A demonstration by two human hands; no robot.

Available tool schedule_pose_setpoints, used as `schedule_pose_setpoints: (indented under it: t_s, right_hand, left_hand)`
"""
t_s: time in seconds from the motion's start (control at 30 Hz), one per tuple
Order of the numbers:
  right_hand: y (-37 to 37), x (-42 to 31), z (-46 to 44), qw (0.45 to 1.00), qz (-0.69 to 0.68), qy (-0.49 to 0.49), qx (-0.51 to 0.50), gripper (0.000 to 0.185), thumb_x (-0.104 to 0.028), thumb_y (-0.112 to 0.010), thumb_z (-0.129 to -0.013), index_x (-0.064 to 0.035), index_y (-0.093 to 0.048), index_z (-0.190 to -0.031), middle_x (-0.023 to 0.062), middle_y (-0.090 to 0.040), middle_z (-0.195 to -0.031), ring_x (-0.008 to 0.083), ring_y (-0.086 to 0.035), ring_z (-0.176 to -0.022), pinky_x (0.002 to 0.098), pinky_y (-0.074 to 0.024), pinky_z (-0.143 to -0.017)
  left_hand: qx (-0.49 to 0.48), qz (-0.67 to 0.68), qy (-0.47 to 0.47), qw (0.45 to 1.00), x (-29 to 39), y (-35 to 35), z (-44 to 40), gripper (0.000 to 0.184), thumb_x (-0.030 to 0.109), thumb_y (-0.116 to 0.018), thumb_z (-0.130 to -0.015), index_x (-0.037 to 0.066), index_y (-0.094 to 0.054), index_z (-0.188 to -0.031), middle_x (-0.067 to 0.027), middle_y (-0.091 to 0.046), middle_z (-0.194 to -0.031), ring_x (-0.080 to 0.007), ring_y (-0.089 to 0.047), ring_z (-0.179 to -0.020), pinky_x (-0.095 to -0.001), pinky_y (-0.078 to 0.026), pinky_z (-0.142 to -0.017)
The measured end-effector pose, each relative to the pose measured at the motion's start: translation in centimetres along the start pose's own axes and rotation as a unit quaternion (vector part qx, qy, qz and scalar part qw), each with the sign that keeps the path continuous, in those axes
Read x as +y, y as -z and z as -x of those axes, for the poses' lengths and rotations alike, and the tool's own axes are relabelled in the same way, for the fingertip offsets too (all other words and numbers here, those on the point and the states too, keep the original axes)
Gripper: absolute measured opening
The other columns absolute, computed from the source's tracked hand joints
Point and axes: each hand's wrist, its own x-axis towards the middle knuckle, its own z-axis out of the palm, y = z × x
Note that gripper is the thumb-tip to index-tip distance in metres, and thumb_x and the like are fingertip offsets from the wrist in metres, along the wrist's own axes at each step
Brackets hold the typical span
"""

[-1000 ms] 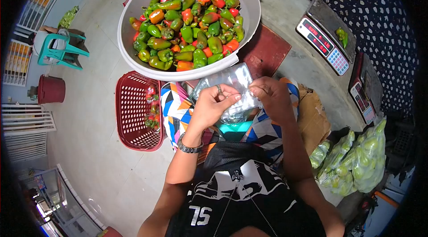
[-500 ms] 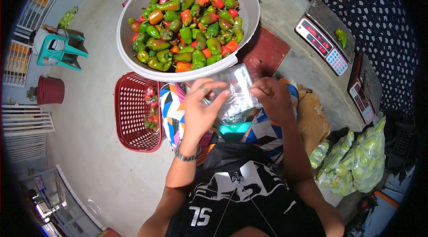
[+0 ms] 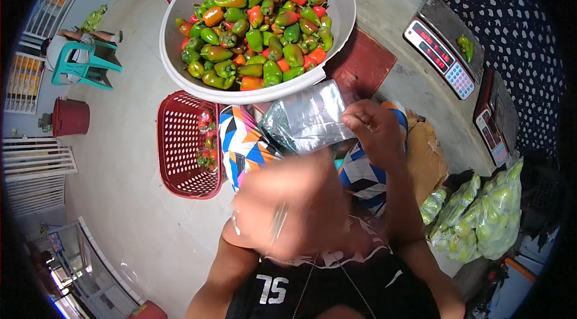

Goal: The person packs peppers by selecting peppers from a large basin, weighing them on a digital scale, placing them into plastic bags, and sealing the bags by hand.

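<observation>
A clear plastic bag [image 3: 312, 116], apparently one of a flat stack, spans my lap just below the rim of the white tub [image 3: 240, 103]. My right hand [image 3: 377, 133] is closed, its fingertips pinched at the bag's right edge. Close to the camera, my left hand [image 3: 294, 199] is raised over my chest and smeared by motion, so its fingers cannot be read. The tub holds many green, red and orange peppers [image 3: 252, 36].
Left of my knees stands a red perforated basket [image 3: 174, 166] with bagged peppers [image 3: 208, 145]. Two digital scales [image 3: 442, 57] are at the right, one bearing green peppers [image 3: 465, 47]. Bags of green produce [image 3: 490, 223] lie below them. A person [image 3: 75, 48] sits far left on a green chair [image 3: 84, 65].
My left hand has moved from above the plastic up toward the camera and blurred. The plastic lies more uncovered now. My right hand stays at its edge.
</observation>
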Motion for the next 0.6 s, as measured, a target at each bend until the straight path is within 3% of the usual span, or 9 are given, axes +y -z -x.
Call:
schedule_pose_setpoints:
  t_s: [0.03,0.1,0.2,0.3,0.37,0.47,0.57,0.6]
  right_hand:
    - [0.2,-0.8,0.2,1.000,0.020,0.003,0.005,0.011,-0.010,-0.072,-0.092,-0.0009,-0.072,-0.098,0.0084,-0.073,-0.090,0.0123,-0.069,-0.080,0.0288,-0.0544,-0.074]
    - [0.7,-1.3,-0.1,0.998,0.049,0.035,-0.001,0.011,-0.010,-0.072,-0.092,-0.0014,-0.072,-0.099,0.0093,-0.072,-0.090,0.0141,-0.068,-0.079,0.0301,-0.0539,-0.072]
    - [1.2,-0.9,-0.2,0.993,0.071,0.090,-0.031,0.011,-0.011,-0.073,-0.092,-0.0027,-0.071,-0.099,0.0106,-0.071,-0.089,0.0192,-0.068,-0.078,0.0331,-0.0533,-0.071]
    - [1.4,-0.5,-0.5,0.987,0.093,0.127,-0.025,0.011,-0.012,-0.073,-0.091,-0.0034,-0.070,-0.098,0.0108,-0.070,-0.088,0.0243,-0.068,-0.079,0.0358,-0.0530,-0.072]
    - [1.5,-0.4,-0.8,0.982,0.113,0.148,-0.015,0.014,-0.013,-0.075,-0.090,-0.0026,-0.069,-0.097,0.0105,-0.069,-0.087,0.0266,-0.068,-0.081,0.0371,-0.0529,-0.074]
    - [0.2,-0.4,-0.7,0.954,0.189,0.164,0.166,0.020,-0.015,-0.078,-0.087,-0.0011,-0.068,-0.098,0.0106,-0.069,-0.088,0.0281,-0.068,-0.084,0.0378,-0.0529,-0.076]
    - [-0.7,-0.4,0.9,0.942,0.173,0.115,0.265,0.029,-0.022,-0.082,-0.086,-0.0003,-0.067,-0.099,0.0085,-0.068,-0.085,0.0232,-0.068,-0.079,0.0361,-0.0531,-0.074]
    - [-1.1,-0.2,1.6,0.965,0.118,0.069,0.226,0.029,-0.023,-0.082,-0.087,-0.0004,-0.067,-0.098,0.0077,-0.068,-0.084,0.0208,-0.067,-0.078,0.0352,-0.0528,-0.073]
  left_hand:
    - [-0.001,-0.097,0.077,0.992,-0.1,0.1,0.1,0.028,0.009,-0.086,-0.076,0.000,-0.070,-0.098,-0.0130,-0.070,-0.097,-0.0322,-0.066,-0.077,-0.0378,-0.054,-0.067]
    - [-0.001,-0.234,0.068,0.970,-5.1,-1.3,0.1,0.032,0.016,-0.084,-0.080,0.002,-0.074,-0.107,-0.0163,-0.072,-0.099,-0.0313,-0.071,-0.083,-0.0397,-0.057,-0.074]
    - [-0.048,-0.199,0.142,0.968,-9.3,-2.0,3.2,0.024,0.014,-0.082,-0.084,0.002,-0.075,-0.104,-0.0141,-0.073,-0.092,-0.0231,-0.069,-0.077,-0.0349,-0.055,-0.070]
    - [-0.067,-0.085,0.344,0.933,-9.9,-2.1,4.6,0.016,0.012,-0.079,-0.089,0.000,-0.076,-0.099,-0.0080,-0.074,-0.082,-0.0126,-0.065,-0.072,-0.0284,-0.052,-0.068]
    - [-0.021,-0.047,0.383,0.922,-10.5,-2.6,5.1,0.013,0.011,-0.079,-0.090,-0.001,-0.076,-0.095,-0.0048,-0.073,-0.078,-0.0079,-0.063,-0.071,-0.0257,-0.050,-0.066]
    - [0.023,-0.021,0.418,0.908,-11.7,-3.1,5.9,0.012,0.009,-0.081,-0.089,-0.002,-0.075,-0.089,-0.0023,-0.072,-0.077,-0.0049,-0.060,-0.071,-0.0240,-0.048,-0.064]
    - [0.060,0.002,0.438,0.897,-12.6,-3.6,6.3,0.015,0.008,-0.083,-0.086,0.000,-0.072,-0.083,-0.0016,-0.070,-0.075,-0.0040,-0.058,-0.070,-0.0234,-0.047,-0.063]
    - [0.073,0.011,0.445,0.892,-12.7,-3.8,6.4,0.016,0.008,-0.084,-0.086,0.000,-0.071,-0.081,-0.0015,-0.070,-0.074,-0.0037,-0.058,-0.070,-0.0231,-0.047,-0.063]
